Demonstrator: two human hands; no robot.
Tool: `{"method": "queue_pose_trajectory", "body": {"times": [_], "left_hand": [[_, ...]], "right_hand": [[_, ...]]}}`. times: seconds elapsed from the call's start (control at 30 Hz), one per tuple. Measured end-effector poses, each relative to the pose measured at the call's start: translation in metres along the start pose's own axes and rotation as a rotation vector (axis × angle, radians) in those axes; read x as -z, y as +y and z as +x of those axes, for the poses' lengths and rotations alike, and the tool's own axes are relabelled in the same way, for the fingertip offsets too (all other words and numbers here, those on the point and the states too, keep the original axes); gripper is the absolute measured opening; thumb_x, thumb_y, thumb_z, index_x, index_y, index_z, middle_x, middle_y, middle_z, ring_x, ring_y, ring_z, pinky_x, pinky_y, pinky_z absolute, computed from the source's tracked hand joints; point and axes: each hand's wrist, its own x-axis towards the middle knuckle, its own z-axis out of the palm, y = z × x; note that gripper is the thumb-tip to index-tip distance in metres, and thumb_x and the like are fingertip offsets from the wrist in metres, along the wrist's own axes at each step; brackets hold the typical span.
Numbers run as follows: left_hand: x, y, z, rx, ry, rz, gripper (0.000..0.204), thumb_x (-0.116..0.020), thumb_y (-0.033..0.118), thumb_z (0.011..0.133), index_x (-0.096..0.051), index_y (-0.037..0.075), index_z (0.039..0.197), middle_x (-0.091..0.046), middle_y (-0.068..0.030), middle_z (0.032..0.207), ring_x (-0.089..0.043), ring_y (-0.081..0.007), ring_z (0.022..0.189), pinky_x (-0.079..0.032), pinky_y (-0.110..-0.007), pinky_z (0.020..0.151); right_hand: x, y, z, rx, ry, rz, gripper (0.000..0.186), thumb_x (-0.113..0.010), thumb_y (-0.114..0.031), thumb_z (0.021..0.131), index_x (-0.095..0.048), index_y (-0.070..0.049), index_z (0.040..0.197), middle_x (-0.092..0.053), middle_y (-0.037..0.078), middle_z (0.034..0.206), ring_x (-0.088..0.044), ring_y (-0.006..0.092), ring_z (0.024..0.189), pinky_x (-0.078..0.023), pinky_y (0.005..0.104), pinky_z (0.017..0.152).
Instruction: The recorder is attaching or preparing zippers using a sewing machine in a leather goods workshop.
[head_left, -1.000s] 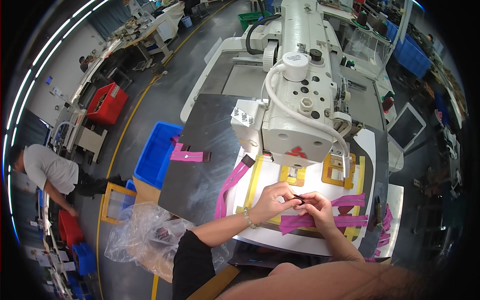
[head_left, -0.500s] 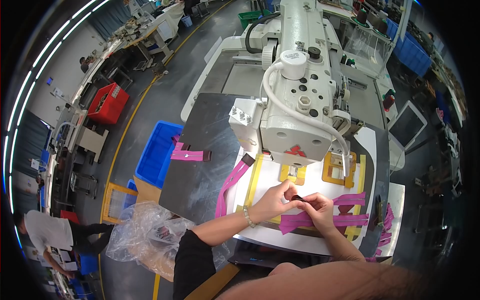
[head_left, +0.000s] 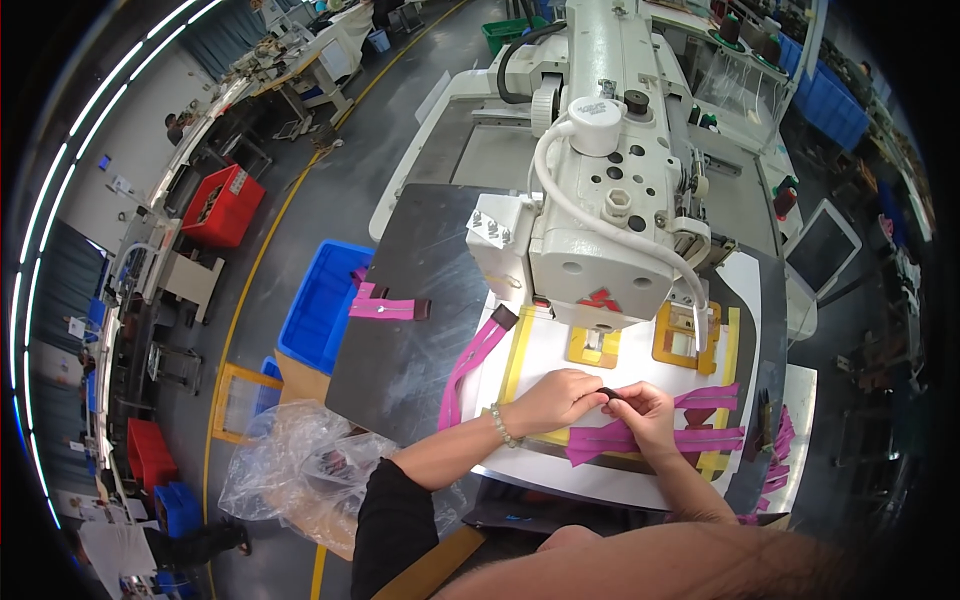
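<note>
Factory floor all around me, grey concrete with a yellow line running along it, and rows of workbenches off to the far left. Right in front sits a big white industrial sewing machine (head_left: 600,200) on a dark grey table (head_left: 420,300), with a white template board (head_left: 545,365) under its head that's edged in yellow and covered in strips of magenta tape (head_left: 640,438).

Both my hands meet just near of the machine head, over that board. My left hand (head_left: 555,398) is curled with thumb and fingers pinched on a small dark piece (head_left: 608,393), and my right hand (head_left: 645,412) pinches the same piece from the other side, so it's held between the two sets of fingertips, barely poking out. Can't really tell what the piece is made of, it's too small and mostly covered. There's a beaded bracelet (head_left: 498,425) on my left wrist.

Two yellow frame cutouts (head_left: 680,335) lie on the board just beyond my hands, under the machine. Another long magenta strip (head_left: 470,370) runs along the left edge of the board. Further left on the table there's a loose bit of magenta tape (head_left: 382,308). Down on the floor to the left there's a blue plastic bin (head_left: 320,305), a crumpled clear plastic bag (head_left: 290,470) near me, and a red crate (head_left: 222,205) farther off.
</note>
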Motion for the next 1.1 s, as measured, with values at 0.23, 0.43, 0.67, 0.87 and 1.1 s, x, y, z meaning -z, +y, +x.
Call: {"method": "queue_pose_trajectory", "body": {"times": [0.23,0.43,0.67,0.87,1.1], "left_hand": [[-0.0017,0.0036,0.0022,0.024,0.064,-0.007,0.025,-0.059,0.018,0.089,-0.052,0.002,0.072,-0.053,-0.0135,0.065,-0.053,-0.0317,0.063,-0.041,-0.039,0.060],[-0.0038,0.0038,0.0047,0.074,0.106,-0.035,0.027,-0.063,0.016,0.086,-0.049,0.001,0.067,-0.050,-0.0134,0.059,-0.050,-0.0287,0.054,-0.038,-0.037,0.052],[-0.0061,0.0046,0.0009,0.098,0.094,-0.051,0.028,-0.064,0.014,0.085,-0.048,0.001,0.066,-0.047,-0.0118,0.056,-0.045,-0.0256,0.049,-0.036,-0.036,0.049],[-0.0023,0.0017,0.0037,0.074,0.069,-0.053,0.029,-0.064,0.013,0.084,-0.047,0.001,0.065,-0.045,-0.0114,0.055,-0.042,-0.0239,0.049,-0.034,-0.036,0.048],[0.0014,-0.0036,0.0077,0.116,0.065,-0.020,0.027,-0.068,0.012,0.081,-0.049,0.002,0.065,-0.044,-0.0082,0.052,-0.040,-0.0166,0.047,-0.033,-0.032,0.046]], "right_hand": [[-0.0040,0.0002,0.0011,-0.013,0.008,-0.022,0.013,-0.065,0.005,0.084,-0.062,0.007,0.097,-0.069,0.012,0.090,-0.068,0.0152,0.082,-0.056,0.0252,0.074],[-0.0023,-0.0008,0.0038,-0.014,0.007,-0.063,0.015,-0.065,0.003,0.085,-0.063,0.007,0.100,-0.069,0.012,0.091,-0.068,0.0145,0.083,-0.056,0.0244,0.075],[-0.0010,0.0021,-0.0021,-0.030,-0.037,-0.031,0.017,-0.065,0.001,0.086,-0.062,0.007,0.102,-0.069,0.012,0.093,-0.068,0.0147,0.086,-0.056,0.0241,0.076],[-0.0018,-0.0001,-0.0001,-0.045,-0.057,-0.008,0.018,-0.064,0.002,0.086,-0.062,0.008,0.103,-0.069,0.012,0.095,-0.068,0.0146,0.087,-0.056,0.0248,0.078],[-0.0028,-0.0010,0.0047,-0.002,-0.059,-0.016,0.017,-0.064,0.001,0.087,-0.062,0.008,0.102,-0.069,0.011,0.094,-0.067,0.0130,0.086,-0.055,0.0238,0.078]]}}
